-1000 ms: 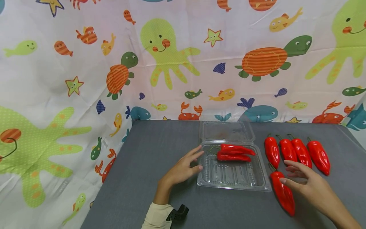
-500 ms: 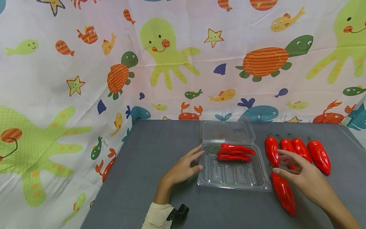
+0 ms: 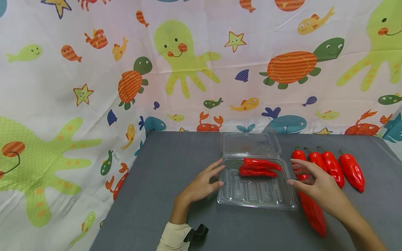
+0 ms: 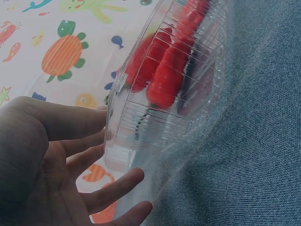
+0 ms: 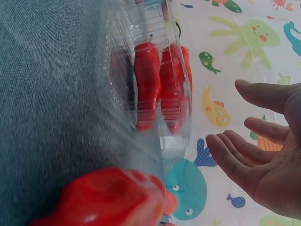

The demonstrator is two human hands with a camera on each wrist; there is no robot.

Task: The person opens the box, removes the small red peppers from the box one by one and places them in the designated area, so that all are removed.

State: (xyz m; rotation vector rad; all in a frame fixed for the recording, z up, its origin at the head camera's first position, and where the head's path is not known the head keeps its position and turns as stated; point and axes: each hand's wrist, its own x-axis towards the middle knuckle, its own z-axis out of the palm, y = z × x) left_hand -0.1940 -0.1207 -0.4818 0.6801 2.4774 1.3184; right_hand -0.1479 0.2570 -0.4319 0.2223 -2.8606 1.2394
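Observation:
A clear plastic clamshell box [image 3: 255,200] stands on the grey table with its lid [image 3: 249,144] laid back. Two red peppers [image 3: 259,172] lie side by side in its far half. My left hand [image 3: 199,186] is at the box's left rim, fingers spread and fairly straight; the left wrist view shows fingertips [image 4: 136,176] close against the clear wall. Over the box's right edge hovers my right hand [image 3: 323,190], holding nothing, thumb and fingers apart. Beneath and beside it lies a red pepper [image 3: 315,218], partly hidden by the hand.
Several more red peppers [image 3: 351,172] lie in a row right of the box, stems toward the back. A white cloth with printed sea animals [image 3: 188,115] hangs behind and left of the table. A black wrist device [image 3: 198,233] sits on the left forearm.
My right hand has moved left, from over the loose peppers to the box's right edge. The left hand, the box and the peppers stay where they were.

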